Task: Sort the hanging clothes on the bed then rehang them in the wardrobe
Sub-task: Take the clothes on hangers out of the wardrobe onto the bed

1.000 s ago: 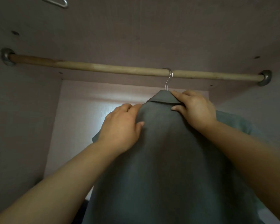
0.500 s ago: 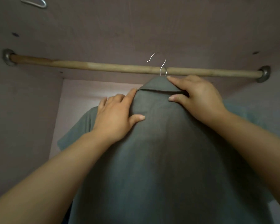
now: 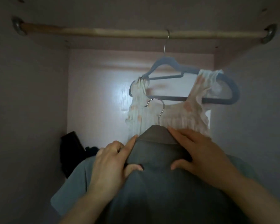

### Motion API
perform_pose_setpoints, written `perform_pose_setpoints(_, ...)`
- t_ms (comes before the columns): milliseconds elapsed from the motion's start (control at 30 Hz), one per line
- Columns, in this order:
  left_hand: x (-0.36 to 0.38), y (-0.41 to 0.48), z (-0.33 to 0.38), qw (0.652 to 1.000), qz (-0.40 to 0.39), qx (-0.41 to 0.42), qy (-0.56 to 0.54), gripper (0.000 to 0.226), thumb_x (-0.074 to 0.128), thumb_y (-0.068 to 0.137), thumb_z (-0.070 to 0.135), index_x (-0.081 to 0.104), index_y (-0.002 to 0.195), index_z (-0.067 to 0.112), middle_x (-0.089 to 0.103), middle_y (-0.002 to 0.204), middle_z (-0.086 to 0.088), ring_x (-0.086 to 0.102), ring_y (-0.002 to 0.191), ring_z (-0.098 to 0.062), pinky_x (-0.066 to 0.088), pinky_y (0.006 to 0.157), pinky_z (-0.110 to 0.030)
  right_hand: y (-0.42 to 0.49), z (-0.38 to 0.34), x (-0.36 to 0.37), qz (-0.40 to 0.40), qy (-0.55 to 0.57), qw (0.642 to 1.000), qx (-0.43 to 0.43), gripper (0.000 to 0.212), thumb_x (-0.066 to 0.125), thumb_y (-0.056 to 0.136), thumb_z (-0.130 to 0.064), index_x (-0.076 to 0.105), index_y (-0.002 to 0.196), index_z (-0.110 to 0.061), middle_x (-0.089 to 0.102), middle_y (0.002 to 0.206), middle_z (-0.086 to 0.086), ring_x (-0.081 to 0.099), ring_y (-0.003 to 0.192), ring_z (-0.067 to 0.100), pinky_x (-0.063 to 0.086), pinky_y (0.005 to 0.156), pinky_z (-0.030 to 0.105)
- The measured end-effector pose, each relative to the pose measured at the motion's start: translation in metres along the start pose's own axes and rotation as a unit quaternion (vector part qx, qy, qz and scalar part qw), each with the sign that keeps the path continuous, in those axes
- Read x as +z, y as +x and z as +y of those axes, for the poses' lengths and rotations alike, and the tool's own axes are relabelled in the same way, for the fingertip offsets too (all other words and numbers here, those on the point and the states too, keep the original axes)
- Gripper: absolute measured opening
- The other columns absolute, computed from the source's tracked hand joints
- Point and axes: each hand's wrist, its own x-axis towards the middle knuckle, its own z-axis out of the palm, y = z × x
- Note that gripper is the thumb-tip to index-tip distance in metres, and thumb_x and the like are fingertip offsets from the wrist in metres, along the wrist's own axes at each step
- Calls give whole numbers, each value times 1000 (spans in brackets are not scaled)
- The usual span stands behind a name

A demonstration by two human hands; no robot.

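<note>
A grey-green collared shirt (image 3: 165, 188) on a hanger fills the lower middle of the head view. Its metal hook (image 3: 158, 109) stands free, well below the wooden wardrobe rail (image 3: 103, 32). My left hand (image 3: 110, 167) grips the shirt's left shoulder, thumb in front and fingers behind. My right hand (image 3: 199, 156) grips the right shoulder by the collar. Behind the shirt a pale floral sleeveless top (image 3: 176, 117) hangs on a grey hanger (image 3: 173, 65), whose hook is over the rail.
Wardrobe side walls stand close at left (image 3: 27, 110) and right (image 3: 257, 102). A dark bundle of clothing (image 3: 73, 151) sits low at the back left. The rail's left half carries nothing.
The grey-green shirt has come off the rail and moved down. Both hands still hold its shoulders. The floral top behind it has come into sight.
</note>
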Motion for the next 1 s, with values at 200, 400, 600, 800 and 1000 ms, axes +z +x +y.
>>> perform_pose_setpoints(200,-14,-72,21,998,-46,26,-32,68,34,78,66,42,131,24,53,75,4,47,67,-13,33,61,-24,-95,-61,-9,-120,21,987,109,100,61,79,-57,-16,140,-43,34,139,-5,44,118,14,41,93,25)
perform_pose_setpoints(400,-41,-139,52,986,-75,79,-128,65,33,80,64,43,128,22,56,77,-1,53,64,-18,43,58,-30,-191,-129,-27,-62,-64,976,196,107,86,54,-46,29,143,-26,59,96,1,61,75,18,51,60,25)
perform_pose_setpoints(600,-74,-190,122,954,-115,126,-248,67,42,71,59,43,130,26,51,75,-1,47,66,-19,44,57,-32,-296,-194,-92,-77,-125,937,318,104,83,59,-46,24,143,-31,58,94,1,60,75,21,51,62,24)
perform_pose_setpoints(800,-124,-244,212,890,-186,187,-372,70,43,69,63,42,130,28,51,75,0,50,66,-21,35,63,-31,-395,-263,-180,-123,-203,877,418,96,70,65,-51,21,146,-36,57,97,0,62,76,21,51,61,24)
perform_pose_setpoints(1000,-208,-297,304,818,-157,271,-482,66,44,69,61,48,125,25,44,89,2,41,74,-20,31,67,-32,-488,-354,-278,-134,-264,806,513,118,84,51,-48,18,147,-37,49,101,-4,56,82,17,51,63,22)
